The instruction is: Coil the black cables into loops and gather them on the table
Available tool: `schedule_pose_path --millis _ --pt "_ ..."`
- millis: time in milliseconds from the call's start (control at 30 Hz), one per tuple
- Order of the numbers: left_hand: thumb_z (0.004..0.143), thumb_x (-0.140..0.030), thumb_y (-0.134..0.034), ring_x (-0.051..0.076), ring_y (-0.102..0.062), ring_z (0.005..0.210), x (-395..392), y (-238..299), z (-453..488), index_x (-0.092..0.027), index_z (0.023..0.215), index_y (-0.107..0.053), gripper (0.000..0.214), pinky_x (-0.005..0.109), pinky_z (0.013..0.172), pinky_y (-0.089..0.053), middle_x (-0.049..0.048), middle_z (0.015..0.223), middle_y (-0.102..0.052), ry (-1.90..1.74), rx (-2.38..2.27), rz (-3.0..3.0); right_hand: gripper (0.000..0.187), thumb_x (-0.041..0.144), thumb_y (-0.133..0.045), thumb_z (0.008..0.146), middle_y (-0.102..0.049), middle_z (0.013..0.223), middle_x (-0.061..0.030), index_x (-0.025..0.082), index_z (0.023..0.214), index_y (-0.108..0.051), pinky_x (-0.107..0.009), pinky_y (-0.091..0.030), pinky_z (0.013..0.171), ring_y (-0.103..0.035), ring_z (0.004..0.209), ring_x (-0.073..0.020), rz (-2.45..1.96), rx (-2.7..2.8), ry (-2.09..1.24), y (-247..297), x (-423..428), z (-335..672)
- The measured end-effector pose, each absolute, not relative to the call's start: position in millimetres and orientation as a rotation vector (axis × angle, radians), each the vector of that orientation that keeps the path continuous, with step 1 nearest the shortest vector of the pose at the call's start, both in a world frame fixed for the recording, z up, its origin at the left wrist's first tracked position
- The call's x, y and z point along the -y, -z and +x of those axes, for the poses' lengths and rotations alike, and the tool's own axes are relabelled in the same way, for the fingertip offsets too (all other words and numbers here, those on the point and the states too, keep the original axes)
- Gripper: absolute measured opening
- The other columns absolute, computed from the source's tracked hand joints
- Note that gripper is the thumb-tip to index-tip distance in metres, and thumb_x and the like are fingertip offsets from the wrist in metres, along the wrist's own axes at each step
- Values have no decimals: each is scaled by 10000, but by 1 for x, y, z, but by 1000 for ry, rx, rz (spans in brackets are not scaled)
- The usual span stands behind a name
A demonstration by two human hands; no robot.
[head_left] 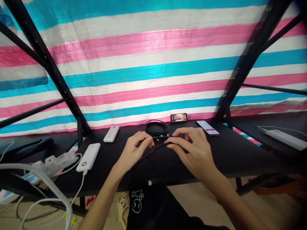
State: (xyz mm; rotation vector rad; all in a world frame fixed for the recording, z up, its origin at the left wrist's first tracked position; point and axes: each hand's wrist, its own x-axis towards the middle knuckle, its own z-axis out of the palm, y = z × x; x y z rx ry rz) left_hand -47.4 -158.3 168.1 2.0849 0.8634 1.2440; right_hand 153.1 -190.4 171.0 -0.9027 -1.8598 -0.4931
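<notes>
Above the black table, a length of black cable (155, 149) runs between my two hands. My left hand (137, 147) pinches it with thumb and forefinger, the other fingers curled in. On the right, my right hand (192, 145) grips the cable between thumb and fingertips. Part of the cable bends down under my left wrist, and a small white plug end (150, 183) shows at the table's front edge; whether it belongs to this cable I cannot tell. Just behind my hands lies a coil of black cable (157, 128), its lower edge partly hidden.
A phone (178, 117) leans at the back, and another phone (207, 127) lies to its right. Left are a white power bank (111, 134) and a second power bank (88, 156) with a cable plugged in. Power strips (35, 172) and white cords crowd the left; black metal posts (230, 92) frame the table (230, 156).
</notes>
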Motion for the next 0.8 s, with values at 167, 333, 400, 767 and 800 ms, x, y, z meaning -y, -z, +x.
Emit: schedule_pose_path --millis 167,333,400,767,800 --pt "908 -474 -447 118 -483 534 160 -174 -51 -160 645 -569 427 243 551 -360 -4 567 -533 -1108 -768 1889 114 243 -523 908 -651 1052 -74 216 961 -620 -355 -498 821 -605 996 -207 -823 1799 164 -164 189 136" --pt "842 -649 -410 146 -526 508 159 -172 -56 -155 742 -602 539 263 538 -385 7 517 -539 -959 -644 1739 151 233 -545 888 -721 885 -21 224 995 -651 -231 -518 681 -678 764 -150 -973 1772 -117 -149 182 136" --pt "760 -680 -517 142 -532 476 162 -167 -58 -158 903 -595 547 248 497 -380 -7 531 -556 -824 -602 1730 126 221 -567 865 -730 839 -26 213 868 -692 -230 -516 656 -679 739 -159 -978 1701 -107 -149 180 139" --pt "734 -408 -701 6 -195 305 141 -132 -50 -169 585 -476 360 145 337 -139 -114 373 -296 -1492 -997 1181 299 409 -685 752 -417 447 66 155 620 -598 -177 -272 366 -346 380 -48 -902 1190 -1066 -128 184 167" --pt "750 -395 -698 4 -187 306 136 -133 -47 -167 587 -468 362 140 334 -144 -117 370 -286 -1535 -958 1091 377 448 -680 755 -303 421 97 161 567 -525 -174 -184 351 -231 361 -27 -863 1089 -1214 -118 181 167"
